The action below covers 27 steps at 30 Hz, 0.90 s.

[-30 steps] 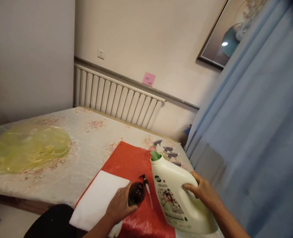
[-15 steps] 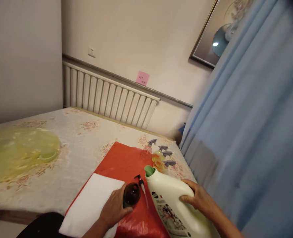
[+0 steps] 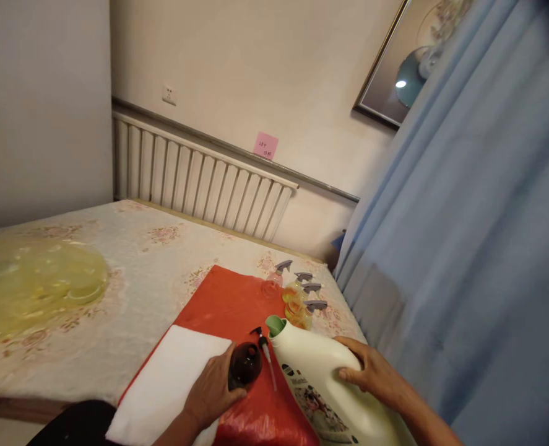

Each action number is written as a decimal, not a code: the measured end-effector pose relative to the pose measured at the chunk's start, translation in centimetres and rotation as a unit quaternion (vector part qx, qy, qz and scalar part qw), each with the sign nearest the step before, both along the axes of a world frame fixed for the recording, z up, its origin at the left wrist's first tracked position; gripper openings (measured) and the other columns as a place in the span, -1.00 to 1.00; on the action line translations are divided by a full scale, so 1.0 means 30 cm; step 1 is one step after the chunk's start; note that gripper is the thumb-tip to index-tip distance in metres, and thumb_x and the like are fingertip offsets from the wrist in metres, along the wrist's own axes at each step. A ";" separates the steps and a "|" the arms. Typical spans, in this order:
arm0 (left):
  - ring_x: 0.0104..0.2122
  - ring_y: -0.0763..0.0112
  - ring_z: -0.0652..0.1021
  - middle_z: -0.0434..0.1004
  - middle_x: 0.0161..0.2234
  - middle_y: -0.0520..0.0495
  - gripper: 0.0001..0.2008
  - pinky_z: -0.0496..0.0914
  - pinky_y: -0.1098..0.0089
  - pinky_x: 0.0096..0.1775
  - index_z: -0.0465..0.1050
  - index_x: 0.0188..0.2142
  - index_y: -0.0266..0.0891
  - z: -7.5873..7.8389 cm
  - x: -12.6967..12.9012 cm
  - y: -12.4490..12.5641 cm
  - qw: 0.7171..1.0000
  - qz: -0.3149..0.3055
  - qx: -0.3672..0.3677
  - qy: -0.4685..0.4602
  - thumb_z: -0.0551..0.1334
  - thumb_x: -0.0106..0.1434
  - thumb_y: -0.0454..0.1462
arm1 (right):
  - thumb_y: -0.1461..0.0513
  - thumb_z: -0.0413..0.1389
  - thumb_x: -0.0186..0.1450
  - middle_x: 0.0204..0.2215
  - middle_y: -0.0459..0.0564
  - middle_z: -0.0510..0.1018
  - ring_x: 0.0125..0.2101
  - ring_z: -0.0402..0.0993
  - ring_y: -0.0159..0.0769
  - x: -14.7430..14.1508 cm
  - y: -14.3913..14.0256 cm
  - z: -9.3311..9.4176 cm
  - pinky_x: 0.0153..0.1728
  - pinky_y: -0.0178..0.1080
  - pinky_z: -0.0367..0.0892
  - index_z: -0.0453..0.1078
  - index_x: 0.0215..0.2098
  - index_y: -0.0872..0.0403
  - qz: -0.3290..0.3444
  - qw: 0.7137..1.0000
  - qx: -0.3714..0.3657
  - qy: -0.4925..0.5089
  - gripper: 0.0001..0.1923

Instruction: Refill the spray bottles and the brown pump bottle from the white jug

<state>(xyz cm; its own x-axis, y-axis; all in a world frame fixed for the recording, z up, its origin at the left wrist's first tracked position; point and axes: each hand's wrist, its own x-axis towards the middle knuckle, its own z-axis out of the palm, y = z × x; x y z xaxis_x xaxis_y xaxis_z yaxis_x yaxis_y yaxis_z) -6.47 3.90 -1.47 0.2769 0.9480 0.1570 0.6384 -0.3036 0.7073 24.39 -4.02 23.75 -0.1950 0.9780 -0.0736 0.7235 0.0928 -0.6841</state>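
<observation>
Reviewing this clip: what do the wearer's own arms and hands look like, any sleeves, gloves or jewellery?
Both are bare: the left hand and right hand show no gloves, rings or watch, and the visible forearms carry no sleeves. No markings show.

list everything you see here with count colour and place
jug: 1, white with green spout, tilted over the red sheet
brown bottle: 1, dark brown, on the red sheet
pump: 1, black and white, lying between bottle and jug
red sheet: 1, red, on the table
white cloth: 1, white, on the sheet's near left
spray bottles: about 4, clear, grey triggers, behind the jug
yellow plastic: 1, far left of table
table: 1, floral cover
radiator: 1, white, wall
pink note: 1, wall
curtain: blue, right
left hand: holds brown bottle
right hand: holds jug
</observation>
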 end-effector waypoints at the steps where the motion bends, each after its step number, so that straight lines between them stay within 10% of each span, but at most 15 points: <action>1: 0.12 0.07 0.36 0.34 0.17 -0.20 -0.06 0.19 0.17 0.15 -0.08 0.29 -0.18 -0.001 -0.001 0.000 1.000 -0.001 0.002 -0.002 0.29 -0.05 -0.16 | 0.04 0.20 0.15 -0.16 0.00 0.56 -0.30 0.47 -0.19 0.000 -0.001 0.001 -0.50 -0.35 0.32 0.40 0.07 0.05 0.006 1.000 -0.003 0.005 -0.45; 27: 0.12 0.06 0.37 0.32 0.19 -0.19 -0.10 0.20 0.19 0.15 -0.04 0.29 -0.17 -0.003 -0.002 -0.001 1.000 -0.008 0.020 -0.017 0.30 -0.01 -0.14 | -0.08 0.08 0.26 -0.17 0.04 0.54 -0.43 0.37 -0.33 0.010 0.005 -0.009 -0.54 -0.37 0.27 0.29 0.20 0.05 0.040 0.996 -0.080 0.012 -0.36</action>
<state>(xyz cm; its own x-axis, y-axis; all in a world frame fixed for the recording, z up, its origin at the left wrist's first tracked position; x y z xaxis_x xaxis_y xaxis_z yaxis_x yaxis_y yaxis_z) -6.52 3.88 -1.57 0.2860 0.9361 0.2048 0.6095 -0.3426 0.7149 24.70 -3.87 23.48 -0.2747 0.9358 -0.2208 0.7013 0.0379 -0.7119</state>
